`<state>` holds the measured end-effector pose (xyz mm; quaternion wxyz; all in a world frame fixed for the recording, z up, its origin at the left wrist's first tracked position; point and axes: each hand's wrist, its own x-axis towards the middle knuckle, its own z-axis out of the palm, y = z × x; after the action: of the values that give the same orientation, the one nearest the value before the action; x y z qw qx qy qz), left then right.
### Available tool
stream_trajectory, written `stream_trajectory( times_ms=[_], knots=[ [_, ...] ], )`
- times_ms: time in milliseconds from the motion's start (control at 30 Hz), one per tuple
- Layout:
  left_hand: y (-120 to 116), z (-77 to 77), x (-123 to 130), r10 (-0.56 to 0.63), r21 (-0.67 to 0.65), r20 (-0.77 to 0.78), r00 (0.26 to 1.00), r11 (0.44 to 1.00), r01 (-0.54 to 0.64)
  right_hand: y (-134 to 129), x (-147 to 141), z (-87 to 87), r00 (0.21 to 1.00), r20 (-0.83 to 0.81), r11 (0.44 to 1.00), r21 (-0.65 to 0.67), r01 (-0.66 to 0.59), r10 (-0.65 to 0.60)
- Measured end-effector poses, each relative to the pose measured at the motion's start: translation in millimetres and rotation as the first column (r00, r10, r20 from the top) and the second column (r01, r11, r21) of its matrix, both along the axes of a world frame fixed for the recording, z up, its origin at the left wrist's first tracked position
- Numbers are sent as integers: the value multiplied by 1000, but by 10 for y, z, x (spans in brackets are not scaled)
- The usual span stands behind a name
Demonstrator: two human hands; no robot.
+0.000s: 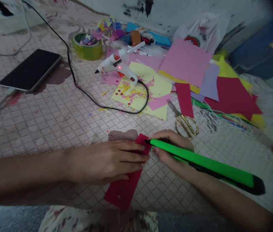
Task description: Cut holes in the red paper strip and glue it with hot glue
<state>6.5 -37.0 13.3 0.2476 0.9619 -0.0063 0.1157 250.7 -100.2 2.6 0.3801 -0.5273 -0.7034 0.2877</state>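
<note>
A red paper strip [124,190] lies slanted on the quilted cloth near the front edge. My left hand [107,159] rests flat across it, fingers stretched out and pressing on the paper. My right hand [172,148] is closed around a long green tool [204,161] with black ends, which looks like a stapler or a punch. The tool's narrow black tip is over the upper right edge of the strip, close to my left fingertips. Part of my right hand is hidden behind the tool.
Gold-handled scissors [184,122] lie beyond my right hand, beside tangled white string [211,119]. A white glue gun [120,66] with a looping black cord sits on coloured papers. Green tape [88,51] and a phone [30,71] are at the back left.
</note>
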Motion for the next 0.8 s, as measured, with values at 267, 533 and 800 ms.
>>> stream_trajectory(
  times_ms=[267, 533, 800],
  knots=[
    [3, -27, -2, -13, 14, 2, 1000, 1000, 13, 12, -1, -7, 1000, -5, 1000, 16, -17, 17],
    [8, -18, -18, -22, 10, -17, 1000, 1000, 22, 13, -39, 36, 1000, 13, 999, 31, -9, 8],
    [0, -41, -28, -12, 19, -5, 1000, 1000, 12, 10, -20, 67, 997, 65, 997, 60, 38, -42]
  ],
)
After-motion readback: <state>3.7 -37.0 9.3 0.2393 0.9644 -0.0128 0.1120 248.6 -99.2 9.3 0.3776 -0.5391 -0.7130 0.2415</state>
